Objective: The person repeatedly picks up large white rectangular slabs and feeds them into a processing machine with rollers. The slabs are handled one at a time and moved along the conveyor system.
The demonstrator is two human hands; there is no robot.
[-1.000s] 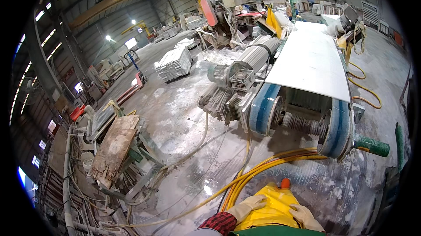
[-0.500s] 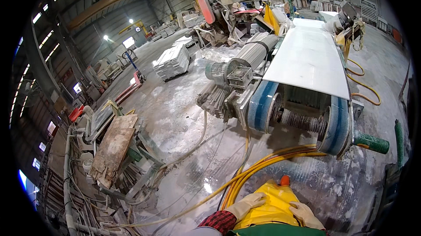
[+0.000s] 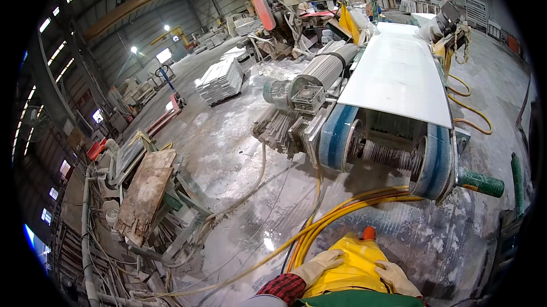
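My left hand, in a cream glove below a red-and-black checked sleeve, lies on the left side of my yellow apron. Its fingers are laid out along the cloth and hold nothing. Across from it, my right hand, gloved alike, rests on the apron's right side, fingers also stretched out and nothing held. An orange boot tip shows past the apron. Ahead stands a belt conveyor with blue-and-white belts. A long white slab lies on it, well out of reach of both hands.
Yellow hoses curve over the wet, dusty floor just ahead of my feet. A green roller end juts from the conveyor's right. Worn boards lean on a scrap heap at left. Stacked slabs and a red pallet jack stand farther off.
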